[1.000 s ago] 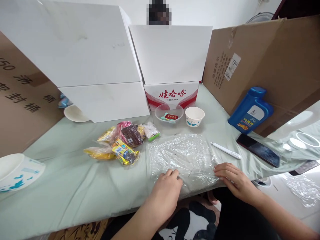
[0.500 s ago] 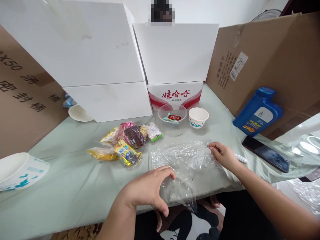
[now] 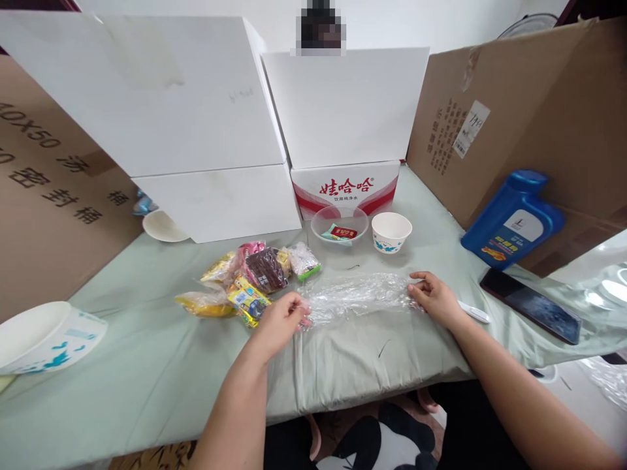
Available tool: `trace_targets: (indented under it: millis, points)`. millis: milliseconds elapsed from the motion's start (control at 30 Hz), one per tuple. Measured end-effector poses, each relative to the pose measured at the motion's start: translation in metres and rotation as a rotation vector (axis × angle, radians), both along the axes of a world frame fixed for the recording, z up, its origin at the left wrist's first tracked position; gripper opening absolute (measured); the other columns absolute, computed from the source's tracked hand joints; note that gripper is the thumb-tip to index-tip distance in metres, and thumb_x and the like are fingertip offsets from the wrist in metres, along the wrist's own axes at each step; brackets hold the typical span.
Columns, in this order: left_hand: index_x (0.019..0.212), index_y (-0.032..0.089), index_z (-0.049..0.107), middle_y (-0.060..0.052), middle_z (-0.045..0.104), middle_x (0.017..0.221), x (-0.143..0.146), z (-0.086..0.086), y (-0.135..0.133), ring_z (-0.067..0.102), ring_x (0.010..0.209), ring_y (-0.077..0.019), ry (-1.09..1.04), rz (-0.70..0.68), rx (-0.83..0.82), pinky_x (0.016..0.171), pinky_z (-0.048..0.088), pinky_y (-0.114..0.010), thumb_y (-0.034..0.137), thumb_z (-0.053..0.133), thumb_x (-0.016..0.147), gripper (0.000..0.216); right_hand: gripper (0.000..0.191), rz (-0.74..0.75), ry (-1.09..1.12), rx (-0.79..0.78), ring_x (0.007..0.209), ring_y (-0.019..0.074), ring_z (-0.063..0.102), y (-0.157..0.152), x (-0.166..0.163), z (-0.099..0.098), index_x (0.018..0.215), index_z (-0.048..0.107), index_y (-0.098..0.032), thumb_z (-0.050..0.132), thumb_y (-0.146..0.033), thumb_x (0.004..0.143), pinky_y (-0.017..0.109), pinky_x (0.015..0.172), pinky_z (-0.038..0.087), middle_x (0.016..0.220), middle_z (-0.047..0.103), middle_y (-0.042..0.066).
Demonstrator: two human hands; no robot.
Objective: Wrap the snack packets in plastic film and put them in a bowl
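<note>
A crinkled clear plastic bag [image 3: 360,295] lies stretched sideways across the green tablecloth, folded into a long strip. My left hand [image 3: 281,321] pinches its left end, with thumb and fingers together. At the other end, my right hand [image 3: 434,300] grips the plastic between thumb and fingers. Just beyond my left hand sits a pile of wrapped snacks [image 3: 264,269], in yellow, pink, brown and clear packs. A white object [image 3: 475,312] lies beside my right wrist, partly hidden by it.
A clear bowl [image 3: 339,226] with small packets and a white paper bowl [image 3: 391,232] stand behind the bag. To the right are a blue bottle [image 3: 512,222] and a phone [image 3: 531,305]. A larger paper bowl [image 3: 53,338] is at left. White boxes [image 3: 215,205] and cardboard cartons wall the back and sides.
My left hand has moved forward and closed on the bag's left end. The bag's near part, which hung over the table edge, is now folded up into a strip.
</note>
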State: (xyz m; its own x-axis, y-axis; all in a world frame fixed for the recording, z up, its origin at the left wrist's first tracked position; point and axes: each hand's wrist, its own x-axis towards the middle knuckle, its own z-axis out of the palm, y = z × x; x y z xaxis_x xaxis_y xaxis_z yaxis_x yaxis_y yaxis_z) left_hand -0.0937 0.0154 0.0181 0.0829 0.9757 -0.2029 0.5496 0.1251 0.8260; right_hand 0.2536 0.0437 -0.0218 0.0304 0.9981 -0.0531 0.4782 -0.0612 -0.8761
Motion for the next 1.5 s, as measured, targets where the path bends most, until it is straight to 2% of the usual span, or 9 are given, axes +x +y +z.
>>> trace_targets:
  millis: [200,500,700,867,1000,1100,1233,1400,1500]
  points:
    - [0.1,0.019,0.048,0.0,0.066,0.079,0.001,-0.014,0.009,0.067,0.057,-0.0164,0.143,0.192,-0.019,0.059,0.048,-0.027,0.031,0.054,0.082,0.022,0.046,0.045,0.078,0.073,0.059,0.015,0.063,-0.006,-0.001,-0.006,0.121,0.043,-0.019,0.053,-0.046,0.086,0.027,0.054,0.048,0.077,0.066,0.0]
    - [0.118,0.019,0.048,-0.002,0.067,0.088,0.012,-0.007,0.006,0.068,0.07,-0.0189,0.391,0.138,0.06,0.068,0.046,-0.028,0.023,0.059,0.081,0.04,0.052,0.156,-0.051,0.336,0.087,0.0206,0.066,-0.022,-0.005,0.005,0.132,0.042,-0.021,0.059,-0.042,0.087,0.036,0.083,0.05,0.086,0.069,0.004]
    - [0.125,0.018,0.047,-0.002,0.065,0.087,0.008,-0.01,0.005,0.068,0.073,-0.0193,0.404,0.138,0.085,0.066,0.046,-0.027,0.018,0.059,0.078,0.048,0.024,0.155,-0.083,0.357,0.068,0.0159,0.065,-0.02,-0.006,0.0,0.105,0.063,-0.021,0.046,-0.024,0.088,0.028,0.063,0.051,0.083,0.067,0.004]
    - [0.126,0.018,0.047,-0.002,0.065,0.087,0.006,-0.006,0.003,0.066,0.075,-0.0194,0.438,0.1,0.084,0.067,0.046,-0.028,0.019,0.061,0.076,0.052,0.034,0.261,-0.334,0.321,0.077,0.0178,0.065,-0.02,-0.004,0.003,0.096,0.067,-0.019,0.045,-0.009,0.073,0.031,0.071,0.051,0.089,0.068,0.005]
    - [0.124,0.019,0.047,-0.004,0.067,0.095,0.009,-0.003,0.001,0.065,0.075,-0.0202,0.418,0.146,0.149,0.069,0.046,-0.031,0.032,0.055,0.083,0.044,0.024,0.264,-0.378,0.31,0.068,0.0161,0.063,-0.023,-0.009,0.006,0.102,0.065,-0.02,0.05,-0.019,0.082,0.03,0.065,0.052,0.091,0.07,0.005]
    - [0.114,0.022,0.052,-0.002,0.068,0.088,0.011,-0.002,0.001,0.065,0.073,-0.0192,0.375,0.153,0.217,0.068,0.046,-0.03,0.027,0.049,0.084,0.031,0.02,0.234,-0.345,0.444,0.073,0.0177,0.065,-0.026,-0.01,0.008,0.099,0.065,-0.022,0.048,-0.026,0.09,0.031,0.069,0.052,0.088,0.07,0.005]
    - [0.1,0.023,0.057,0.0,0.065,0.079,0.005,0.002,-0.002,0.064,0.074,-0.0184,0.377,0.137,0.267,0.068,0.046,-0.028,0.023,0.044,0.085,0.02,0.027,0.218,-0.273,0.642,0.086,0.0202,0.065,-0.03,-0.009,0.011,0.106,0.063,-0.023,0.044,-0.015,0.088,0.032,0.073,0.053,0.093,0.067,0.007]
    - [0.088,0.022,0.066,-0.001,0.068,0.082,0.002,0.013,-0.009,0.064,0.079,-0.0193,0.508,-0.075,0.132,0.072,0.045,-0.028,0.012,0.043,0.079,0.026,0.046,0.414,-0.428,0.462,0.092,0.0195,0.066,-0.031,-0.008,0.009,0.113,0.063,-0.022,0.043,-0.004,0.076,0.033,0.08,0.054,0.108,0.066,0.008]
    - [0.09,0.021,0.069,-0.004,0.071,0.093,0.004,0.016,-0.012,0.065,0.085,-0.0205,0.585,-0.147,0.077,0.076,0.045,-0.029,0.01,0.046,0.078,0.028,0.049,0.416,-0.493,0.392,0.096,0.0208,0.065,-0.029,-0.008,0.006,0.115,0.063,-0.02,0.043,-0.003,0.074,0.036,0.086,0.053,0.11,0.066,0.009]
